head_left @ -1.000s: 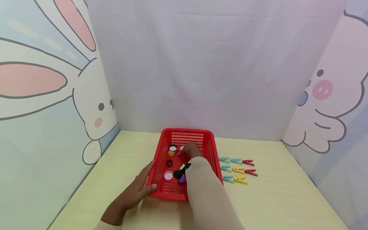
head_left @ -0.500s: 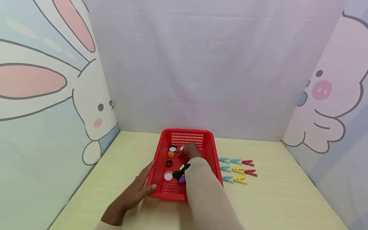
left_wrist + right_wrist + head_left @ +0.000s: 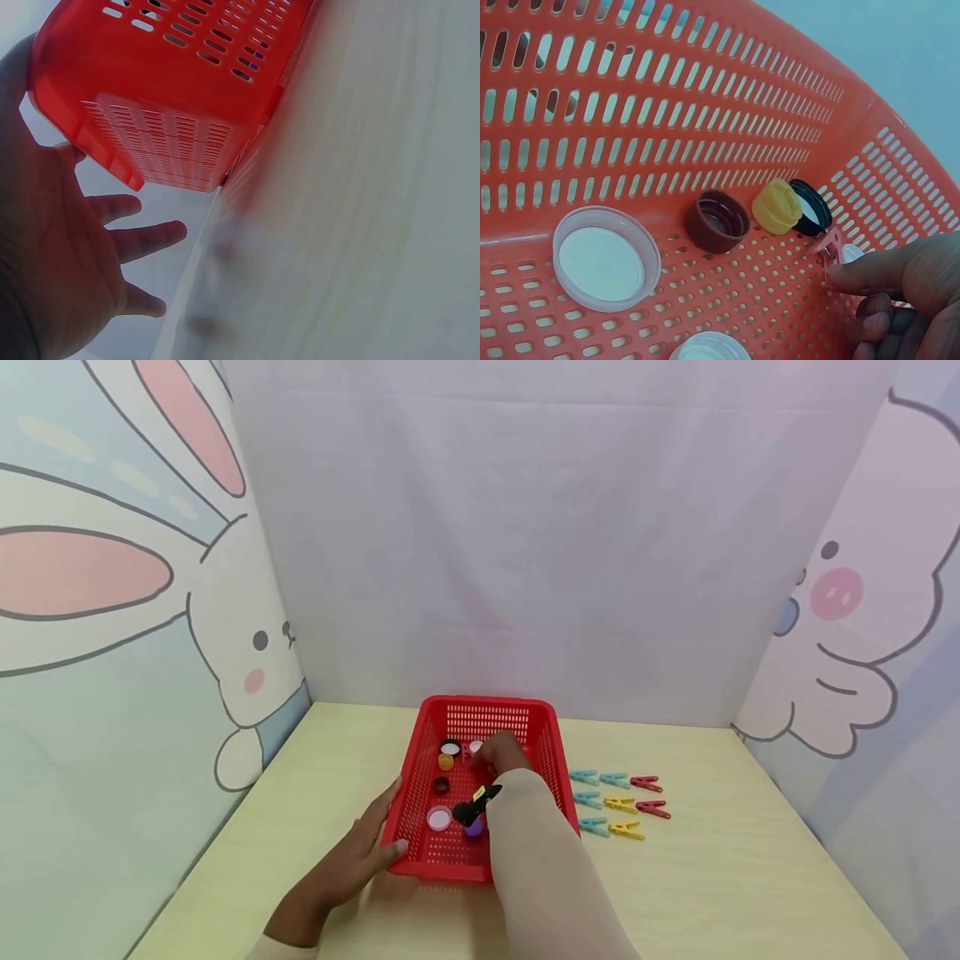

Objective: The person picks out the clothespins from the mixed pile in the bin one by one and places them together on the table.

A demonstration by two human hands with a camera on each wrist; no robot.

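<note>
A red perforated plastic basket (image 3: 442, 871) stands on the table. My left hand (image 3: 348, 864) rests at its near left corner, thumb on the rim; the left wrist view shows straight, spread fingers beside the wall. My right hand (image 3: 504, 752) reaches inside and pinches a pinkish-red clothespin (image 3: 829, 244) near the far end of the basket floor. Close by lie a black cap with a white inside (image 3: 816, 210), a yellow cap (image 3: 777, 206) and a white cap (image 3: 852, 252), partly hidden by the hand. A brown cap (image 3: 717, 221) and a clear round lid (image 3: 604, 262) lie nearer.
Right of the basket, several blue clothespins (image 3: 588, 800), yellow clothespins (image 3: 626, 830) and red clothespins (image 3: 652, 809) lie in rows on the pale table (image 3: 720, 877). A purple cap (image 3: 473, 828) sits under the right wrist. A grey cloth (image 3: 487, 552) hangs behind.
My right hand has shifted very slightly to the right, with the clothespin still at its fingertips. The left hand and the basket stay in place.
</note>
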